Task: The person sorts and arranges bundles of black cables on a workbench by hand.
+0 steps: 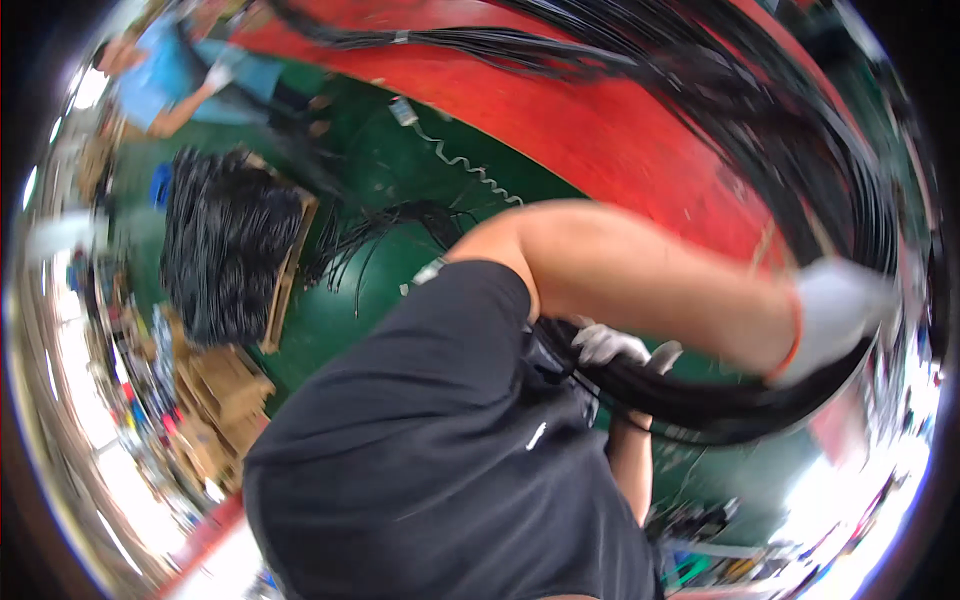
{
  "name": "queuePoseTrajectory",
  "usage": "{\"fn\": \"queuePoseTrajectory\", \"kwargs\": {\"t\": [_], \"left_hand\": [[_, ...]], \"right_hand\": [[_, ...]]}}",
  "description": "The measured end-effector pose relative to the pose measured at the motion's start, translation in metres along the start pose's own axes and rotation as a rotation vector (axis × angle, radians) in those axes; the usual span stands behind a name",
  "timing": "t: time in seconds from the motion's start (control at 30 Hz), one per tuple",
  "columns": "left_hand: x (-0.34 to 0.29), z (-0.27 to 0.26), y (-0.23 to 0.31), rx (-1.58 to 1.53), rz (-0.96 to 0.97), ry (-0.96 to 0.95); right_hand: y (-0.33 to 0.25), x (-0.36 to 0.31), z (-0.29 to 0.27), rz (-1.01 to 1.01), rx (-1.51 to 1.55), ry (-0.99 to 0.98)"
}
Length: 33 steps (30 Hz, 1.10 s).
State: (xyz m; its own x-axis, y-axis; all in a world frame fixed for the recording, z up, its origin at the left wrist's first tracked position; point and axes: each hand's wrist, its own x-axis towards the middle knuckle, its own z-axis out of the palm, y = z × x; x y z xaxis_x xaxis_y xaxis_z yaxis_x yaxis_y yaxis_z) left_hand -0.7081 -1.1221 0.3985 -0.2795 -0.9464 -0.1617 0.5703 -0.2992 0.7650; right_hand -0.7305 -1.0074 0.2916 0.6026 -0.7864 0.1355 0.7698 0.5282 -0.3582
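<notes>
A thick bundle of black cables [715, 395] curves in front of my chest and bends up at the right onto a red surface [560, 100]. My right hand [610, 345], in a white glove, is closed around the bundle near my body. My left arm reaches across to the right, above the bundle. At its end my left hand [840, 310], also in a white glove, is against the bend of the cables; motion smears its fingers. More loose black cables [690, 65] lie along the red surface, one strand of them bound with a pale tie [401, 37].
A co-worker in light blue [165, 75] stands at the far left, with a gloved hand on something dark. Black cables [225, 245] are piled on a wooden pallet [290, 265]. A white box [402, 110] with a coiled cord hangs beside the red edge. Cardboard boxes [225, 395] stand left.
</notes>
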Motion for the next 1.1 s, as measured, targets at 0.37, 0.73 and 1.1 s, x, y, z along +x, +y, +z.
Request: {"fn": "queuePoseTrajectory", "kwargs": {"t": [0.37,0.73,1.1], "left_hand": [[0.106,0.068,-0.105,0.404,0.050,-0.564],[0.015,0.050,-0.389,1.190,-0.679,-0.529],[0.096,0.114,-0.513,1.129,-0.553,-0.421]], "right_hand": [[-0.142,-0.167,-0.053,-0.170,-0.039,-0.092],[-0.217,-0.301,-0.276,-0.208,0.246,0.557],[-0.362,-0.344,-0.355,0.012,0.102,0.666]]}}
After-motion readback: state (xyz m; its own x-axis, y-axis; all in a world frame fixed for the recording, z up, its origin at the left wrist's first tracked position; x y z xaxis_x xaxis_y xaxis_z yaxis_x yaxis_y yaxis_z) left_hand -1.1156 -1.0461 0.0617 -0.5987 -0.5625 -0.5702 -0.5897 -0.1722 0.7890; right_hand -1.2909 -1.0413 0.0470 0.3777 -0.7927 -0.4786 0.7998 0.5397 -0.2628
